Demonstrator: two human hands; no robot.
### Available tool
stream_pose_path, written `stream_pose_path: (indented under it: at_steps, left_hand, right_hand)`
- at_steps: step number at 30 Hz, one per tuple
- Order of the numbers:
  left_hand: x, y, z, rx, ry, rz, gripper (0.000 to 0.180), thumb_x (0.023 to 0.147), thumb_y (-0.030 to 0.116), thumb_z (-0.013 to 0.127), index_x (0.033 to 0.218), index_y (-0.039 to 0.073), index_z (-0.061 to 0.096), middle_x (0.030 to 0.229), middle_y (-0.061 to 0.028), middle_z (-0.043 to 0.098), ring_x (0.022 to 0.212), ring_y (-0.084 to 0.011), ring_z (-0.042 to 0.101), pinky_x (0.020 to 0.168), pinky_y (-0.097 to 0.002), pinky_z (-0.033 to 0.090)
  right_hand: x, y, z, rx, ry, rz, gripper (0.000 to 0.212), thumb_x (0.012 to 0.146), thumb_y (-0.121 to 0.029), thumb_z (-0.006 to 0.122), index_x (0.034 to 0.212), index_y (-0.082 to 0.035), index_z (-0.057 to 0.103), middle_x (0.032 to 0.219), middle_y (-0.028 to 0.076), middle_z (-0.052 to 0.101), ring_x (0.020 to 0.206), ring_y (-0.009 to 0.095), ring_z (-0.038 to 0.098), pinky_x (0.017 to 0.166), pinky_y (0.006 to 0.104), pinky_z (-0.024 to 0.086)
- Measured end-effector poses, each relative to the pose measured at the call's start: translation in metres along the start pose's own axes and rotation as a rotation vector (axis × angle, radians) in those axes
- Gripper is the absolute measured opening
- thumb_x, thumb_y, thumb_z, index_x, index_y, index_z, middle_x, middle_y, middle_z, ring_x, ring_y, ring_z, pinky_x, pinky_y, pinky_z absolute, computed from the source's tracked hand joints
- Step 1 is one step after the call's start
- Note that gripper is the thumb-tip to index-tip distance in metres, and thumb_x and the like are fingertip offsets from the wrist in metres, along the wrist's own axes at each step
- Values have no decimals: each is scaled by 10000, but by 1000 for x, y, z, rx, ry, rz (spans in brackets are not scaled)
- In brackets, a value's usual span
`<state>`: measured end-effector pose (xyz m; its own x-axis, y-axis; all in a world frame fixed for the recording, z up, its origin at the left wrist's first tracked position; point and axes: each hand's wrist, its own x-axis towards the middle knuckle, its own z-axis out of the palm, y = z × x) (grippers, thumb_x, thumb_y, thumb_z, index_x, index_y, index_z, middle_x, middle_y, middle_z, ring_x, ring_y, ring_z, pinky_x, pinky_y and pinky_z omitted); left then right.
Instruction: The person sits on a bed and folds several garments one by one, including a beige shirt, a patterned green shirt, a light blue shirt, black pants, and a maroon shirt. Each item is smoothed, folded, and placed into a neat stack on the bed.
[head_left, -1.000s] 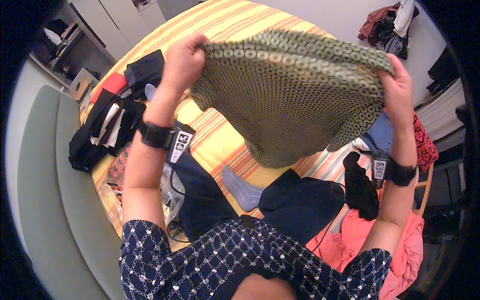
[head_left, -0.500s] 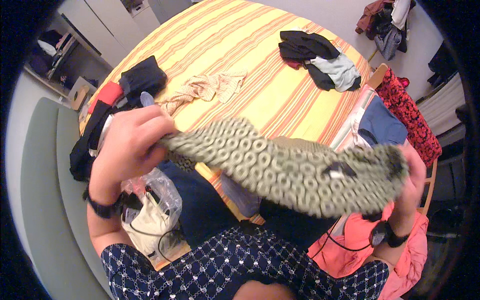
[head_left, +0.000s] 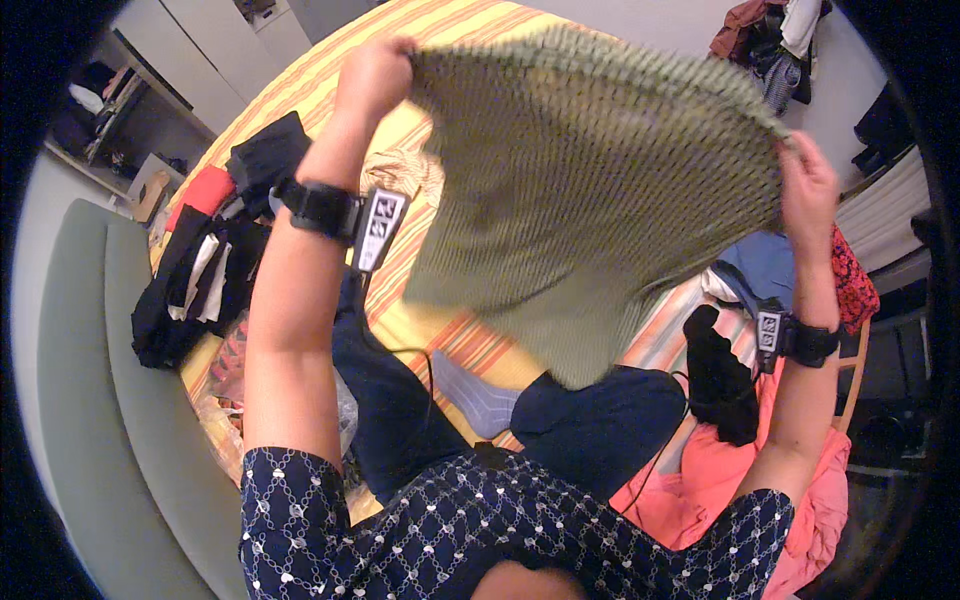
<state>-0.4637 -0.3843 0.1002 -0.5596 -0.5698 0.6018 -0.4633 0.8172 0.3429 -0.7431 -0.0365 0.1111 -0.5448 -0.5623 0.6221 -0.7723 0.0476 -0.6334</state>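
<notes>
Over the yellow-and-orange striped bedspread (head_left: 465,22), a wide olive-green cloth with a small dark pattern (head_left: 600,190) hangs between the left hand (head_left: 378,78) and right hand (head_left: 808,188), each closed on an upper corner. It looks light, soft and limp (those corners seem the surest hold), though navy trousers (head_left: 600,430) crowd its lower tip, with crumpled black cloth (head_left: 718,385) and coral-pink fabric (head_left: 725,480) rightward.
</notes>
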Motion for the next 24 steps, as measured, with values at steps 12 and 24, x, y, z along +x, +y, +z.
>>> stream_pose_path:
  at_steps: [12, 24]
  left_hand:
    - [-71, -71, -16, -657, -265, 69, 370, 750, -101, 386, 976, -6, 663, 1190, -167, 567, 1159, -237, 497, 1006, -323, 344]
    - [-266, -221, 118, -117, -799, -331, 270, 666, -6, 471, 776, 78, 703, 1322, -150, 460, 1201, -293, 458, 998, -293, 358]
  right_hand:
    - [-111, -63, 42, -354, -380, -755, 215, 687, -76, 622, 899, -94, 652, 540, 20, 391, 473, 177, 450, 377, 323, 328]
    - [-322, -9, 254, -79, -1113, -259, 295, 840, -360, 550, 769, -74, 555, 633, 101, 548, 589, 289, 594, 492, 395, 486]
